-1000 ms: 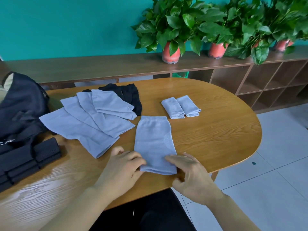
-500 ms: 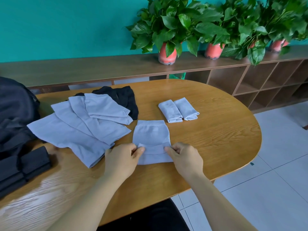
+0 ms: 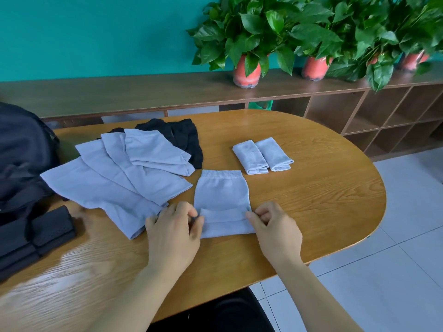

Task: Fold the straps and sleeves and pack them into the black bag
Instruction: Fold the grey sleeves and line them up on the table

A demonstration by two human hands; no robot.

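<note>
I judge the fold could go crooked, or the stretchy sleeve point(image 3: 221, 195) could spring open, if I carry one corner ahead of the other. My left hand point(image 3: 172, 233) pinches the turned-up near flap at its nine o'clock corner and my right hand point(image 3: 275, 228) pinches the three o'clock corner, fingers curled on cloth. The sleeve lies flat on the counter point(image 3: 311, 212). Beyond it, the unfolded sleeves point(image 3: 115, 188) fan out at ten o'clock, two folded sleeves point(image 3: 262, 155) sit at one o'clock, and the black bag point(image 3: 21, 152) is far out at nine.
</note>
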